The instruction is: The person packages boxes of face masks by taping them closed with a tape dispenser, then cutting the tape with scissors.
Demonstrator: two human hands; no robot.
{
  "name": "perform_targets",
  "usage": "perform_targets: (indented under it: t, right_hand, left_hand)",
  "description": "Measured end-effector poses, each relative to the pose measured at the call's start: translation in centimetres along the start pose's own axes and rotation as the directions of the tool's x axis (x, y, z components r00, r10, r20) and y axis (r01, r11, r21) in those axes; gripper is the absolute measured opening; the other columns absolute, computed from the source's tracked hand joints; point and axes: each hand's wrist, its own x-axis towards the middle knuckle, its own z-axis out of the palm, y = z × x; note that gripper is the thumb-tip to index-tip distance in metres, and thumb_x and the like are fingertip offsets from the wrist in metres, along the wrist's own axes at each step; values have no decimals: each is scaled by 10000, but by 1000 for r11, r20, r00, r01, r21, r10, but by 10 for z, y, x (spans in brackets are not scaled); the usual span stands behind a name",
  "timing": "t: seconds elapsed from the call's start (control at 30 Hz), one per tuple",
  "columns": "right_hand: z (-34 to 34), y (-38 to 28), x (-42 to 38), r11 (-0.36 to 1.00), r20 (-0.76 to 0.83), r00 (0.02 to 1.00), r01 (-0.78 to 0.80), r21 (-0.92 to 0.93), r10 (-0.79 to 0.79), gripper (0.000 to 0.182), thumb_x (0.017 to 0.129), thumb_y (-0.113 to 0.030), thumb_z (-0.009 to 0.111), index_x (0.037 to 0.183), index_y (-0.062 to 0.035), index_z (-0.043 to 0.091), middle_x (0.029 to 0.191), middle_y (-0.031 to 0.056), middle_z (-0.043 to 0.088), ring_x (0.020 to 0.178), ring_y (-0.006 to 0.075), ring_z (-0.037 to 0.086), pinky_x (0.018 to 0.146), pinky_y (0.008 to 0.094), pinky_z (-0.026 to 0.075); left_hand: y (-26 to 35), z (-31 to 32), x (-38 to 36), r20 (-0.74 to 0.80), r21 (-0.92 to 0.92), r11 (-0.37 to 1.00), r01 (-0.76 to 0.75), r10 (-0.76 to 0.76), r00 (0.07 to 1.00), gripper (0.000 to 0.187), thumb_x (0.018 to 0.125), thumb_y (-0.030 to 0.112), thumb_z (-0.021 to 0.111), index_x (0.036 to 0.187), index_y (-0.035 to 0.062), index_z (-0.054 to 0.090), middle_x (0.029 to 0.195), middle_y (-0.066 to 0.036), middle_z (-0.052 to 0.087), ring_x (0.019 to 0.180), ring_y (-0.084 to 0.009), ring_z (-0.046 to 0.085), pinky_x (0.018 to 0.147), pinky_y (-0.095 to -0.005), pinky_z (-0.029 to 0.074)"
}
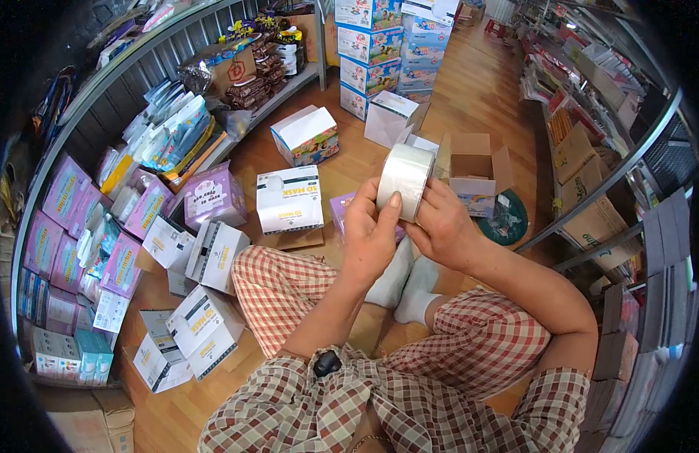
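Observation:
A wide roll of clear packing tape (404,177) is held up in front of me, above my socked feet. My left hand (367,238) grips it from the left, with the thumb pressed on the tape's outer face. On the other side, my right hand (442,225) has its fingers closed around the roll's lower right edge. Some of the right fingertips are hidden behind the roll. Below the hands, a purple box (342,209) is partly covered by my left hand. A white 5D Mask box (289,198) stands on the floor to the left.
Several open white mask boxes (204,328) lie left of my knee. An open cardboard box (472,162) and a green round item (505,219) sit at right. Stacked blue boxes (370,72) stand ahead. Loaded shelves (278,113) line the left, and more shelving (629,170) the right.

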Motion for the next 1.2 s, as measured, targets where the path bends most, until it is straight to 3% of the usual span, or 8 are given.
perform_targets:
  t: [0.2, 0.3, 0.67, 0.93, 1.0, 1.1, 1.2]
  right_hand:
    - [-1, -1, 5, 994, -44, 998, -39, 102, 44, 281, 677, -60, 635, 943, 5, 572, 928, 171, 547, 874, 373, 510, 763, 434, 423]
    - [-1, -3, 6, 993, -60, 997, -36, 117, 43, 285, 683, -51, 634, 956, 2, 569, 920, 171, 549, 856, 379, 513, 758, 427, 434]
    - [0, -1, 2, 999, -16, 999, -33, 15, 33, 277, 666, -66, 640, 918, 18, 561, 894, 170, 537, 847, 360, 509, 738, 438, 427]
    - [1, -2, 4, 999, -19, 999, -29, 46, 30, 278, 662, -59, 641, 916, 20, 560, 897, 173, 538, 848, 364, 507, 741, 437, 426]
    - [0, -1, 4, 997, -29, 999, -28, 76, 30, 282, 666, -56, 639, 926, 17, 560, 906, 173, 541, 858, 368, 507, 748, 435, 426]
    - [-2, -3, 4, 984, -23, 995, -91, 151, 95, 287, 674, -48, 634, 945, 8, 562, 923, 173, 545, 879, 377, 506, 764, 435, 427]
    - [-1, -4, 5, 978, -44, 993, -99, 184, 109, 289, 677, -39, 630, 954, 8, 562, 929, 172, 547, 885, 382, 505, 768, 438, 427]
  left_hand:
    - [4, -4, 2, 71, -71, 997, 5, 0, 997, 264, 892, 56, 472, 1137, -43, 464, 1008, -89, 562, 892, -111, 536, 776, -249, 450]
    - [4, -7, 2, 98, -23, 1000, -3, 5, 995, 295, 893, 53, 468, 1169, -46, 443, 1038, -96, 552, 908, -117, 537, 783, -256, 458]
    - [3, 0, 2, 37, 55, 998, -24, 22, 999, 226, 899, 50, 448, 1103, -46, 470, 955, -100, 578, 862, -112, 542, 737, -255, 455]
    - [6, 0, 3, 7, 151, 987, -45, 44, 999, 217, 910, 63, 429, 1093, -45, 472, 945, -94, 582, 850, -108, 542, 733, -254, 450]
    - [8, -2, 4, 56, 56, 998, 14, -17, 998, 235, 908, 59, 425, 1115, -45, 465, 969, -93, 576, 868, -111, 536, 751, -254, 446]
    - [9, -1, 5, 91, 16, 998, -53, 51, 995, 256, 908, 53, 416, 1142, -42, 458, 995, -94, 565, 888, -113, 526, 768, -256, 440]
    - [5, -2, 5, 80, -20, 1000, -22, 24, 997, 272, 906, 45, 410, 1161, -44, 449, 1013, -98, 556, 904, -115, 518, 783, -258, 434]
